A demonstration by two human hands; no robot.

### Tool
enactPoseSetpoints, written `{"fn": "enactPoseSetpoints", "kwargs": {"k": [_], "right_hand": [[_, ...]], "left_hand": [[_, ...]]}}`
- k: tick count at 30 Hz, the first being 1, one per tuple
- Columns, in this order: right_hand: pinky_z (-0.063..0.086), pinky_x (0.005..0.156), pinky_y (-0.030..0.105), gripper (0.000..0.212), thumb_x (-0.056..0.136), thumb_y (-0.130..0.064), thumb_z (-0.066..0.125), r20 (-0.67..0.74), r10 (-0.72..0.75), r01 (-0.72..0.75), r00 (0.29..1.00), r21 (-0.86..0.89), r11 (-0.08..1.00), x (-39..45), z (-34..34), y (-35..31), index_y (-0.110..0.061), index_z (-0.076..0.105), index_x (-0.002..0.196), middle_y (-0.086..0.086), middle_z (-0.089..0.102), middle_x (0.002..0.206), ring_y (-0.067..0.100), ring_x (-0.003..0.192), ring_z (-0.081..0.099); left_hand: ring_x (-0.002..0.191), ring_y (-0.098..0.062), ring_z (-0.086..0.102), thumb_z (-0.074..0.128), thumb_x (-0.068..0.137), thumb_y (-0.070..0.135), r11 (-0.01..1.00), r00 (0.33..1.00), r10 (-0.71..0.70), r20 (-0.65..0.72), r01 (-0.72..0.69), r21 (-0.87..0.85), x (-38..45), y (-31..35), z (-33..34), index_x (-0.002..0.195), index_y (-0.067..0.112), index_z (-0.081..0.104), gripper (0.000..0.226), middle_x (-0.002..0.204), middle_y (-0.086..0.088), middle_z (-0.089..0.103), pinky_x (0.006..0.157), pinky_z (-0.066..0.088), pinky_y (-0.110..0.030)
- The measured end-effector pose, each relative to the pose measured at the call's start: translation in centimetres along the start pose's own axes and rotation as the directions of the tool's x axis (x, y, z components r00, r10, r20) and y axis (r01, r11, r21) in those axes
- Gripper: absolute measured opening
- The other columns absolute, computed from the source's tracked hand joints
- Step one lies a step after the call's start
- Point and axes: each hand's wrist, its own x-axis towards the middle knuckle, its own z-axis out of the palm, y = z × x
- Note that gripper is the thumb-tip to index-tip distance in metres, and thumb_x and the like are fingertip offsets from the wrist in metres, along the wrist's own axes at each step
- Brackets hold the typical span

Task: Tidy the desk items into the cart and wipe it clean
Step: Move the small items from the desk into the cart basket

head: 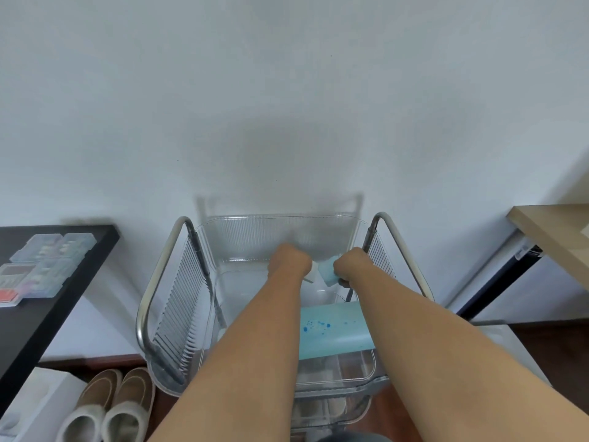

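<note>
A clear plastic cart (pixel 280 228) with metal side handles stands against the white wall. Both my arms reach down into its top bin. My left hand (pixel 288 261) is curled in a fist around a small white item, mostly hidden. My right hand (pixel 349 266) grips a small light blue box (pixel 328 270) right beside it. A rolled light blue mat (pixel 331 330) with blue ink spots lies across the bin under my right forearm.
A black desk (pixel 63 301) at left carries clear organiser boxes (pixel 47 266) and a red-marked item. A wooden desk (pixel 548 231) is at right. Slippers (pixel 108 406) and a white box (pixel 35 400) lie on the floor at lower left.
</note>
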Motion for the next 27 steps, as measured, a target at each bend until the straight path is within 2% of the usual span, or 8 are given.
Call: {"fn": "enactPoseSetpoints", "kwargs": {"k": [5, 8, 11, 14, 16, 18, 22, 27], "right_hand": [[0.047, 0.07, 0.032, 0.026, 0.089, -0.01, 0.051, -0.019, -0.149, 0.13, 0.989, -0.382, 0.915, 0.2, 0.0, -0.8, -0.006, 0.055, 0.114, 0.014, 0.062, 0.115, 0.031, 0.103, 0.062], [0.044, 0.069, 0.03, 0.026, 0.089, -0.011, 0.049, 0.007, -0.149, 0.134, 0.989, -0.48, 0.867, 0.0, 0.0, -0.8, -0.004, 0.055, 0.114, 0.015, 0.062, 0.118, 0.029, 0.105, 0.061], [0.046, 0.069, 0.03, 0.022, 0.09, -0.008, 0.049, 0.008, -0.145, 0.126, 0.989, -0.549, 0.826, 0.1, 0.1, -0.6, -0.003, 0.056, 0.11, 0.014, 0.063, 0.116, 0.027, 0.103, 0.063], [0.051, 0.077, 0.028, 0.023, 0.093, -0.005, 0.048, 0.012, -0.13, 0.111, 0.991, -0.594, 0.797, 0.2, -0.2, -0.5, 0.001, 0.055, 0.114, 0.015, 0.064, 0.116, 0.026, 0.095, 0.064], [0.052, 0.08, 0.03, 0.025, 0.094, -0.006, 0.048, 0.03, -0.136, 0.126, 0.99, -0.614, 0.779, 0.2, -0.4, -0.7, 0.002, 0.054, 0.117, 0.014, 0.065, 0.109, 0.024, 0.089, 0.061], [0.051, 0.071, 0.03, 0.024, 0.09, -0.013, 0.053, 0.061, -0.148, 0.153, 0.987, -0.64, 0.753, -0.1, -0.5, -1.1, -0.003, 0.056, 0.112, 0.01, 0.06, 0.089, 0.025, 0.083, 0.06], [0.049, 0.061, 0.031, 0.033, 0.07, -0.021, 0.075, 0.099, -0.23, 0.227, 0.968, -0.735, 0.639, -1.0, -0.8, -1.0, -0.013, 0.054, 0.095, 0.002, 0.047, 0.076, 0.023, 0.075, 0.057], [0.05, 0.073, 0.039, 0.039, 0.077, -0.007, 0.07, 0.162, -0.36, 0.333, 0.919, -0.807, 0.488, -1.1, -0.3, -0.5, -0.012, 0.057, 0.113, 0.008, 0.057, 0.108, 0.029, 0.1, 0.062]], "left_hand": [[0.097, -0.029, 0.069, 0.066, 0.081, 0.009, 0.999, 1.0, -0.011, -0.001, 0.011, 0.038, -0.3, -0.7, -0.3, 0.101, 0.001, 0.067, 0.021, 0.105, -0.015, 0.071, 0.075, 0.054, -0.03], [0.092, -0.027, 0.071, 0.069, 0.079, 0.008, 0.999, 1.0, 0.0, 0.012, -0.001, 0.044, -0.3, -0.6, -0.2, 0.086, 0.004, 0.064, 0.009, 0.097, -0.013, 0.071, 0.073, 0.056, -0.029], [0.087, -0.023, 0.072, 0.071, 0.078, 0.009, 0.999, 1.0, 0.0, 0.024, -0.001, 0.043, -0.5, -0.4, 0.1, 0.067, 0.009, 0.053, 0.021, 0.089, -0.01, 0.072, 0.066, 0.054, -0.026], [0.089, -0.023, 0.072, 0.071, 0.078, 0.009, 0.999, 0.999, 0.012, 0.037, -0.014, 0.048, -0.9, 0.2, 0.6, 0.075, 0.007, 0.059, 0.012, 0.095, -0.01, 0.073, 0.069, 0.054, -0.027], [0.091, -0.024, 0.071, 0.071, 0.079, 0.01, 0.999, 1.0, 0.017, 0.023, -0.018, 0.049, -0.9, 0.2, 0.8, 0.089, 0.005, 0.064, 0.013, 0.1, -0.011, 0.072, 0.072, 0.055, -0.028], [0.093, -0.025, 0.071, 0.071, 0.079, 0.009, 0.998, 0.999, 0.024, 0.025, -0.026, 0.06, -0.8, 0.1, 1.0, 0.096, 0.005, 0.065, 0.018, 0.103, -0.011, 0.072, 0.077, 0.057, -0.029], [0.093, -0.025, 0.071, 0.07, 0.08, 0.012, 0.995, 0.998, 0.057, 0.032, -0.06, 0.084, -0.9, 0.0, 0.9, 0.095, 0.006, 0.064, 0.017, 0.102, -0.011, 0.072, 0.076, 0.056, -0.029], [0.094, -0.023, 0.071, 0.07, 0.081, 0.013, 0.987, 0.995, 0.092, 0.042, -0.097, 0.128, -0.9, -0.2, 0.8, 0.083, 0.006, 0.063, 0.011, 0.101, -0.011, 0.073, 0.07, 0.053, -0.027]]}}
